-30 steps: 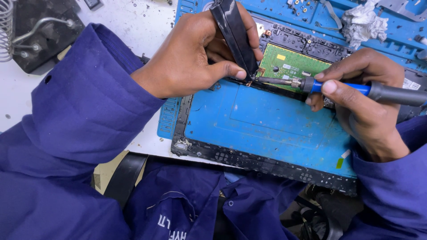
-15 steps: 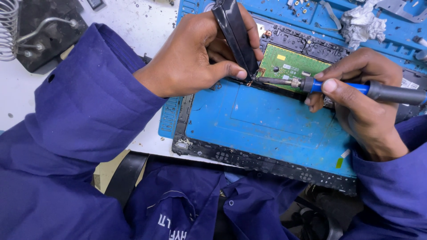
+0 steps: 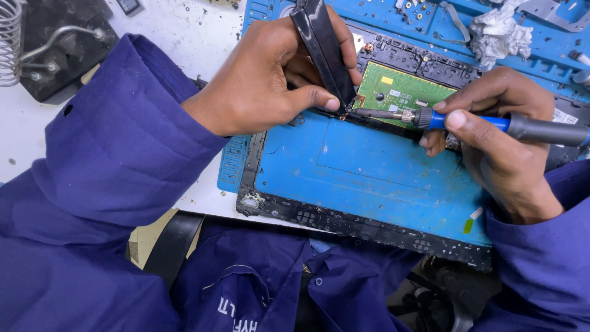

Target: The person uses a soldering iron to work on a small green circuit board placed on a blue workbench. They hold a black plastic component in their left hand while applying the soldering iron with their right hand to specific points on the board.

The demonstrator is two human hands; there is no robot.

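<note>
Where the two tools meet, at the lower left corner of the green circuit board (image 3: 402, 92), the work is centred between both hands. The board is seated in the black laptop palmrest frame (image 3: 369, 224), above the blue touchpad plate (image 3: 369, 166), and the frame lies on a blue repair mat (image 3: 258, 15) on the white worktop (image 3: 178, 37).

Left hand (image 3: 264, 80): reached in from the left, knuckles up, wrist in a blue coat sleeve (image 3: 117, 141). Black tweezers (image 3: 322, 46) are pinched between thumb and fingers, held steeply, tips down at the board's corner. The thumb is pressed along the lower part of the tweezers.

Right hand (image 3: 498, 141): brought in from the right, closed in a pen grip around the blue collar of a soldering iron (image 3: 479, 122). The iron is held nearly level, grey handle running off to the right, metal tip pointed left and touching, or just beside, the tweezer tips; actual contact cannot be resolved.

Surroundings: a crumpled white tissue (image 3: 498, 34) is noted on the mat beyond the board, well apart from both hands. A coiled wire soldering iron stand (image 3: 27, 52) is placed at the far left of the worktop.
</note>
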